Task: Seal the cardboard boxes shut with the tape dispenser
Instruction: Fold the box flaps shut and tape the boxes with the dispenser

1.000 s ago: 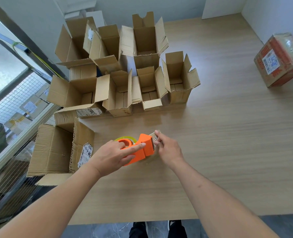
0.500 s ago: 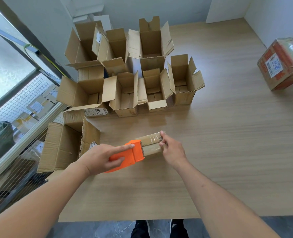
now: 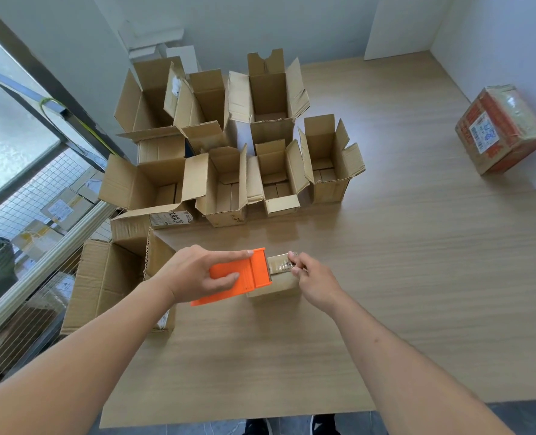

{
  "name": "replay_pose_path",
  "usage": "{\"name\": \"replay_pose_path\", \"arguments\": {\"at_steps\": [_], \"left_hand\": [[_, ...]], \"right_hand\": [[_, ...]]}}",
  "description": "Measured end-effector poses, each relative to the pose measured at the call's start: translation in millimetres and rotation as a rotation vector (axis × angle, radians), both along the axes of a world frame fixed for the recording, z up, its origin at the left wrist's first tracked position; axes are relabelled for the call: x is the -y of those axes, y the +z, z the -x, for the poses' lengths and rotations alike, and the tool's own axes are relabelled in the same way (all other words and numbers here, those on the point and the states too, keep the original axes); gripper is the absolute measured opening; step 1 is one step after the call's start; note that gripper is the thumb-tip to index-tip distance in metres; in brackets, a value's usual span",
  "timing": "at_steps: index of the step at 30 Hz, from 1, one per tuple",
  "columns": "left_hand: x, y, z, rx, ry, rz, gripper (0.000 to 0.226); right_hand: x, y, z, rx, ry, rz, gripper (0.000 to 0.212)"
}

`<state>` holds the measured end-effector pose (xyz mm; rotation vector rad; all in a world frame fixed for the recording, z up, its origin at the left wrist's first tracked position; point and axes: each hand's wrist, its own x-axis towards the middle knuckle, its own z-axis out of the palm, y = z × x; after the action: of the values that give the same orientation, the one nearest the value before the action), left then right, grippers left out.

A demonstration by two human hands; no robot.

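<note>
A small closed cardboard box (image 3: 276, 285) lies on the wooden table (image 3: 417, 277) in front of me. My left hand (image 3: 194, 273) grips the orange tape dispenser (image 3: 244, 279), which lies across the box's left part. A strip of clear tape (image 3: 277, 264) runs along the box top from the dispenser to the right end. My right hand (image 3: 313, 279) holds that right end, fingertips curled onto the tape there. The roll of tape is hidden under my left hand.
Several open cardboard boxes (image 3: 226, 183) stand in rows at the table's back left. A larger open box (image 3: 109, 277) sits at the left edge. A taped box with red print (image 3: 502, 128) lies at the far right by the wall. A window and wire mesh (image 3: 25, 215) run along the left.
My left hand has drawn the dispenser leftward along the small box, laying tape over its top. The right hand has stayed at the box's right end. The view has shifted slightly.
</note>
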<state>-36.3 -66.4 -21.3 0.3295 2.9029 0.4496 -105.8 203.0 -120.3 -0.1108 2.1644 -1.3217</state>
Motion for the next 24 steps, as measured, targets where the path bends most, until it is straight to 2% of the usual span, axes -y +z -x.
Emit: {"name": "replay_pose_path", "arguments": {"at_steps": [6,10,15,24], "left_hand": [[-5,-27,6,0.074,-0.02,0.02,0.049],[-7,-35,1,0.113,0.033,-0.082,0.049],[-13,-32,5,0.158,0.053,-0.134,0.048],[-9,-35,13,0.285,0.062,-0.164,0.051]], "right_hand": [[-11,-1,11,0.096,-0.001,0.11,0.027],[-24,-2,23,0.242,-0.152,0.225,0.025],[-31,3,28,0.339,-0.22,0.309,0.028],[-48,-16,32,0.341,-0.215,0.191,0.023]]}}
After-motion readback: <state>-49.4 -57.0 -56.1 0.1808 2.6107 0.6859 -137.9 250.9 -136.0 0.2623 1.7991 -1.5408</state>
